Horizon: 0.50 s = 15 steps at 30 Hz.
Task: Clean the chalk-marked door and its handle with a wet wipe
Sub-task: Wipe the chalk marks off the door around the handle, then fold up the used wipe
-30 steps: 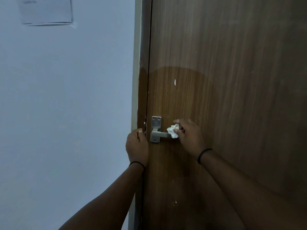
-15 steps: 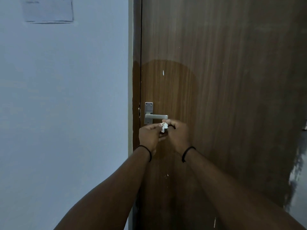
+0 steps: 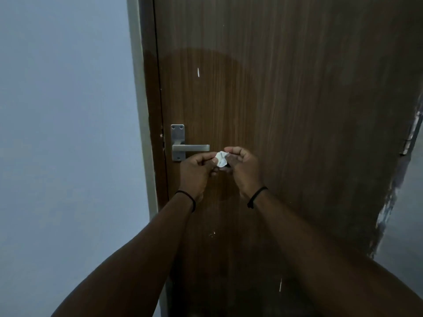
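Note:
A brown wooden door (image 3: pixel 286 99) fills the middle and right, with a darker damp patch around a silver lever handle (image 3: pixel 190 148) on its left side. Small white marks show on the door: one streak above the handle (image 3: pixel 198 72), specks below (image 3: pixel 211 234). A crumpled white wet wipe (image 3: pixel 221 159) hangs just below the lever's free end. My left hand (image 3: pixel 196 172) and my right hand (image 3: pixel 243 170) both pinch the wipe between them, in front of the door. Neither hand touches the handle.
A pale wall (image 3: pixel 64 133) and a light door frame (image 3: pixel 142 106) stand to the left. At the right the door's edge (image 3: pixel 409 143) shows worn paint, with a dim floor area beyond it.
My right hand left the lever with the wipe and my left hand came off the door edge. Both hands now meet below the handle, holding the wipe between them.

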Motion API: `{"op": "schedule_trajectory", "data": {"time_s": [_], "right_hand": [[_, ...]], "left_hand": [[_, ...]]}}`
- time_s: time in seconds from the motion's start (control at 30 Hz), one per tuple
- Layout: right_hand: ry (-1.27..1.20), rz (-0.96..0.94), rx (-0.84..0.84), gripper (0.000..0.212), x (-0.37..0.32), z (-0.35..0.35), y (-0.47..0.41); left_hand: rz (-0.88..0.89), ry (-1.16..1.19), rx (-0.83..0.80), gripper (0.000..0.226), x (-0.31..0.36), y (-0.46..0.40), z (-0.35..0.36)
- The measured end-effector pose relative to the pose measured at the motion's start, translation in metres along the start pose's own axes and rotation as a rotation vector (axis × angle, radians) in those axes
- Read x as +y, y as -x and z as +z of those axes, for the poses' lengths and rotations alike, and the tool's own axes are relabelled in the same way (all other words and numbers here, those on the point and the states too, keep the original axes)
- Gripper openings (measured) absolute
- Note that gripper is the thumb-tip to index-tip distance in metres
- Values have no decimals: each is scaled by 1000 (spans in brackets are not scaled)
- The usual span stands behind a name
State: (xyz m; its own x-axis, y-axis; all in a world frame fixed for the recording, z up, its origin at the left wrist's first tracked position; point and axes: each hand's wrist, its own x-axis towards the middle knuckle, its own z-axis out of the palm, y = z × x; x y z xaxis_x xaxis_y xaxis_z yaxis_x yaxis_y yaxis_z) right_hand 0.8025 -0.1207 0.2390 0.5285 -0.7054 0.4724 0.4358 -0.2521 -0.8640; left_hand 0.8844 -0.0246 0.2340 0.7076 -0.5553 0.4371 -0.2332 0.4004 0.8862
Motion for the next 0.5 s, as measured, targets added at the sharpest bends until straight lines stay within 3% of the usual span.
{"op": "schedule_trajectory", "data": {"time_s": [0.27, 0.5], "right_hand": [[-138, -69, 4, 18, 14, -44, -77], [-109, -103, 258, 23, -29, -129, -117]], "left_hand": [[208, 14, -36, 26, -13, -68, 67], [206, -71, -90, 20, 3, -107, 184]]}}
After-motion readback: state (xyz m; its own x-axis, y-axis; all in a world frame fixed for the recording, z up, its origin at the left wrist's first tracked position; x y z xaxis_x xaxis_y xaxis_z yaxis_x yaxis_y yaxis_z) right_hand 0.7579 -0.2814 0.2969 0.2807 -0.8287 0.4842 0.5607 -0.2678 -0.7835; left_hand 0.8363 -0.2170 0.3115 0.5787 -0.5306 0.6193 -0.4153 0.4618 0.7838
